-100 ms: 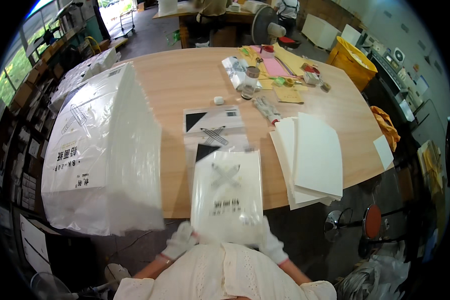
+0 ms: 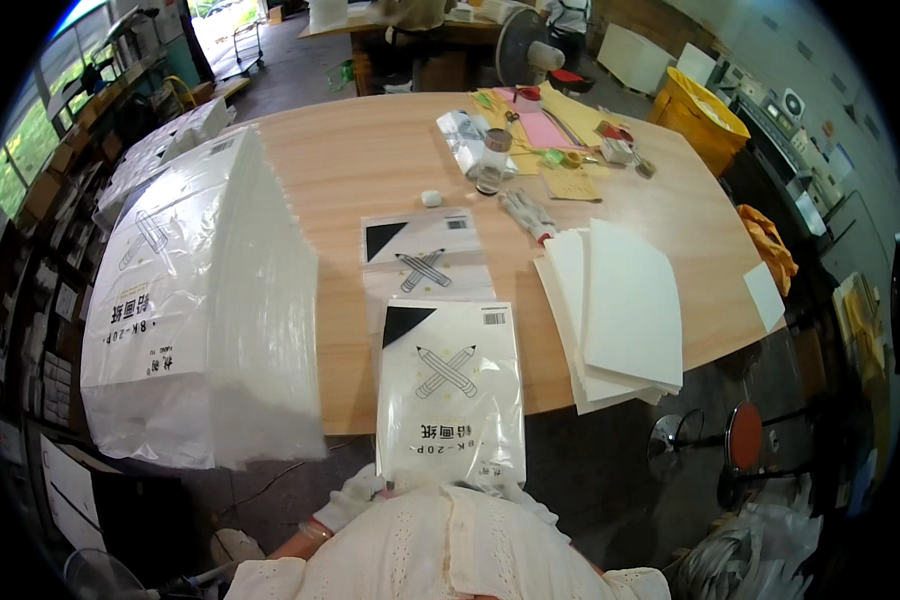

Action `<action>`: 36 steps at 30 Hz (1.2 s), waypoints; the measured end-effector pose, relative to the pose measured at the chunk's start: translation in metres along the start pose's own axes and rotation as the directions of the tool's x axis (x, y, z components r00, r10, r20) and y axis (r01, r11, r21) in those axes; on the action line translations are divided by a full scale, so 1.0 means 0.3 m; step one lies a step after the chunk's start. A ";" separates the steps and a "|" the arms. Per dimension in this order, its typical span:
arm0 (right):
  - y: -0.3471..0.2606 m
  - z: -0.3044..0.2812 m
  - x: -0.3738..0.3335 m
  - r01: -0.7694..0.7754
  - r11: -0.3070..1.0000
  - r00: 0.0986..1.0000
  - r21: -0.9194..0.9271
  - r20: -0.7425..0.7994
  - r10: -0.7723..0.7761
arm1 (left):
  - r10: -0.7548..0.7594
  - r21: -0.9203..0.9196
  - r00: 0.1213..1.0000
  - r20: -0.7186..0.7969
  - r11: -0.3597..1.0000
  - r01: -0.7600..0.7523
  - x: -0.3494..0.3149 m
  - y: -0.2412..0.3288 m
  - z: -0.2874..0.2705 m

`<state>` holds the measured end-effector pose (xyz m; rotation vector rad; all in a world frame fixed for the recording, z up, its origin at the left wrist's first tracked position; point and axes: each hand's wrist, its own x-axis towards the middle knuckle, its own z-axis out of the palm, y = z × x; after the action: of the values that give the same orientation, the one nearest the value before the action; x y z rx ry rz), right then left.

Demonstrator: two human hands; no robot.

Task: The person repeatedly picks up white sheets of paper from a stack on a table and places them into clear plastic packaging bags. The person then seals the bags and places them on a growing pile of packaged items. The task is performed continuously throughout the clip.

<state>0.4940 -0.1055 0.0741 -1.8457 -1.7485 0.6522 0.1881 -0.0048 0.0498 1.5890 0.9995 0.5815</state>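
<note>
A clear plastic packet of white drawing paper (image 2: 450, 400), printed with crossed pencils and a black corner, lies in front of me, its near end past the table's edge. My left hand (image 2: 352, 498), in a white glove, grips its near left corner. The gloved right hand (image 2: 528, 502) is at the near right end, closed on the packet; its fingers are partly hidden against my shirt. Just beyond, a flat printed plastic bag (image 2: 425, 255) rests on the table, overlapped by the packet. To the right sits a fanned stack of white paper sheets (image 2: 630, 310).
On the left stands a tall pile of printed plastic bags (image 2: 170, 290). A spare glove (image 2: 528, 215), a glass jar (image 2: 492, 165), a small white block (image 2: 431, 199) and yellow papers (image 2: 575, 183) lie farther back. A red stool (image 2: 744, 437) stands by the right edge.
The packet has tilted, its printing now sharp and less covered by glare. My right hand has moved inward and toward my body; the left has come slightly lower.
</note>
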 end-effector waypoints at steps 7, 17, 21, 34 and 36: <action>0.012 -0.026 0.008 -0.288 0.956 0.955 -0.053 0.063 0.291 | -0.180 0.018 0.943 -0.280 0.981 0.192 0.050 0.045 -0.029; 0.032 0.250 0.226 -0.333 0.332 0.908 0.883 0.205 0.365 | 0.595 0.446 0.802 0.049 0.705 -0.551 0.110 0.662 -0.154; -0.509 -0.002 0.452 -0.264 0.004 0.965 0.965 0.263 0.017 | 0.545 -0.053 0.752 -0.372 0.796 -0.603 -0.103 0.747 -0.342; -0.983 0.256 0.565 0.478 0.403 0.751 0.780 -0.124 -0.648 | 0.177 0.134 0.116 -0.977 0.942 -0.308 -0.348 0.280 -0.957; -0.820 0.195 0.513 0.277 0.569 0.821 0.775 0.117 -0.559 | -0.172 -0.205 0.112 -0.979 0.852 -0.481 -0.222 0.284 -0.703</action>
<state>0.2789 0.0603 0.1921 -0.7235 -1.6739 1.3026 0.0098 0.0503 0.1958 0.5971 1.4339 2.1250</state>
